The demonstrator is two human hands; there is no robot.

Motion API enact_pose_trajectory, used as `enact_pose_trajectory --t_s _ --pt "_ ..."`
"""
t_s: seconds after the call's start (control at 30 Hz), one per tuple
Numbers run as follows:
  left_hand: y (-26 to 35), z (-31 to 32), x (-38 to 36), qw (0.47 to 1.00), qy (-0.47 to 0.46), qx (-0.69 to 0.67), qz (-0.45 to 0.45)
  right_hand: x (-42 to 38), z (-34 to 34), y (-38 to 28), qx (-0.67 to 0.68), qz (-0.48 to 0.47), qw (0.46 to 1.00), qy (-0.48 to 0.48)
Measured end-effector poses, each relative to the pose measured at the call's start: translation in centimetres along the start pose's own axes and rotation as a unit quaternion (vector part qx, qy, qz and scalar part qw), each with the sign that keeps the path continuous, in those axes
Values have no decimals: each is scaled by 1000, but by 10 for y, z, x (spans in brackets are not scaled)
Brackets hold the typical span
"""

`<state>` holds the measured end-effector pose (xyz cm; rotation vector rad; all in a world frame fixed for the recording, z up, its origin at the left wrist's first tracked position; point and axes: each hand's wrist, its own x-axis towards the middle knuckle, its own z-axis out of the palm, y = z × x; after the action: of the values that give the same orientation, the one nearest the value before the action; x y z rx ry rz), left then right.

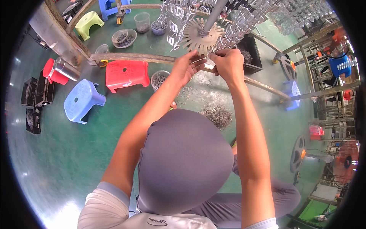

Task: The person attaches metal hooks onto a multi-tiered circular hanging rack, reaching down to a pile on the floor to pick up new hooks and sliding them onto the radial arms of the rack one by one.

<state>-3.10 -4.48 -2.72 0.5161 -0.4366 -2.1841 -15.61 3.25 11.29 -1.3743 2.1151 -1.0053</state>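
Note:
My left hand (186,68) is raised just below a slotted metal disc (203,34), fingers stretched out and slightly apart, with no object visible in it. Close beside it, my right hand (230,65) is closed in a pinch at the disc's lower right edge. Whatever lies between those fingertips is too small to make out. The disc sits on an upright grey rod (215,15). Shiny bent metal clips (244,28) hang in chains around the disc, to the right and also to the left.
A wooden frame rail (133,57) runs behind my hands. Around it stand a red stool (126,74), a blue stool (82,100), a bowl of metal pieces (160,79) and a black crate (253,57). Loose metal pieces (216,115) lie heaped on the green floor.

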Motion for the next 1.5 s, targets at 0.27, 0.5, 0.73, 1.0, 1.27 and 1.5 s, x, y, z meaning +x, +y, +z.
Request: enact_pose_trajectory --t_s 0.27,0.5,0.73,1.0,1.27,1.5 --pt "5 7 17 995 13 93 -21 -3 -2 9 -32 0 999 38" --pt "2 21 9 991 20 130 -17 -6 -2 13 -37 15 999 32" --pt "-2 19 5 988 16 152 16 -9 -1 21 -41 -5 998 50" --pt "-7 20 3 987 1 151 46 -7 -1 32 -53 -24 996 70" --pt "-9 17 9 990 10 141 15 -13 -2 27 -27 3 998 63" --pt "-11 18 3 993 14 119 3 -19 6 28 -16 -10 996 88"
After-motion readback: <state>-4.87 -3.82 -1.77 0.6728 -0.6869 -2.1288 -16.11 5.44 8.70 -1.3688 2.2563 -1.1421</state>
